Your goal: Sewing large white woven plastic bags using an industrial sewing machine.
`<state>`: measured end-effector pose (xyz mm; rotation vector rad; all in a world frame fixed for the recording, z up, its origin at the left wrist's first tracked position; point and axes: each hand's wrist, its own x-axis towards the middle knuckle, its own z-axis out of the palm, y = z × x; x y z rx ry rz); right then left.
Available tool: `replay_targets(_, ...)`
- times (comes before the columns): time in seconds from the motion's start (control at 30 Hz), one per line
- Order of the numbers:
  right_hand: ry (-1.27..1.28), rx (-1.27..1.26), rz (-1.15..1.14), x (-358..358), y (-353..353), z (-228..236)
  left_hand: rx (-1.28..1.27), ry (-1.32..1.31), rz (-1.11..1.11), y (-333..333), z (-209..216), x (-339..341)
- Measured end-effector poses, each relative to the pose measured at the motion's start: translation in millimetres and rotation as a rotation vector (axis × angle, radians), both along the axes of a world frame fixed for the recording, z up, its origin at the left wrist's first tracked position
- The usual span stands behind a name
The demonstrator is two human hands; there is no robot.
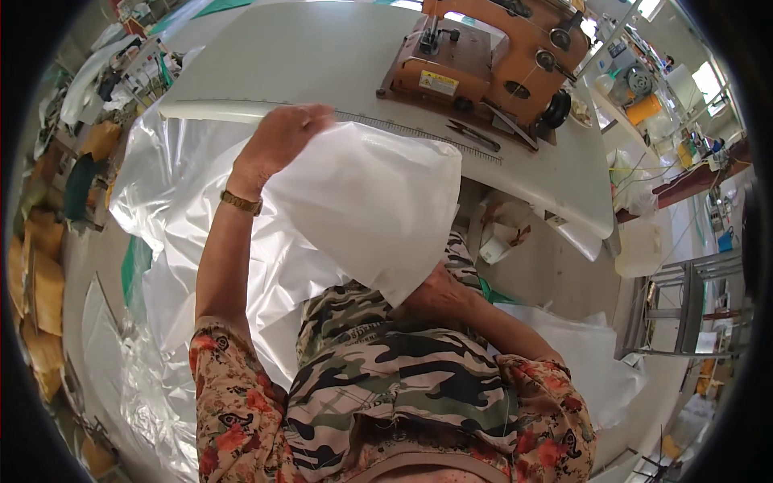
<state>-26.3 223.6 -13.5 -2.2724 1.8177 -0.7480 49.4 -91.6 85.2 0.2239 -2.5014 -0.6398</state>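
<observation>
A large glossy white sheet (362, 201), which looks like plastic or coated fabric, lies across my lap and hangs down to the left. Over its upper edge, by the table front, is my left hand (290, 133), with a watch (241, 202) on the wrist; motion smears its fingers. My right hand (439, 294) is at the sheet's lower right edge, close to my lap. It grips the edge there, with its fingertips hidden behind the material.
Ahead is a pale table (282, 56) with a ruler strip (386, 125) along its front. On it stand an orange-brown sewing machine (483, 64) and small dark thread snips (473, 135). More translucent sheeting (564, 346) lies at right, near a metal rack (688, 306). Brown cardboard (44, 274) stacks at left.
</observation>
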Motion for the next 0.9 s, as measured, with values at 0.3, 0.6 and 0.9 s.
replay_targets(0.3,-0.678,0.102,-0.482,-55.2,48.7,21.9,0.130,0.068,0.049,74.9,-35.7,34.9)
replay_targets(0.6,-0.641,-0.352,-0.534,-70.1,-24.4,104.3,-0.104,0.218,0.022,117.2,-65.6,52.5)
replay_targets(0.9,-0.076,-0.349,-0.345,-51.1,-20.6,101.4,0.235,0.167,-0.109,92.8,-85.1,50.5)
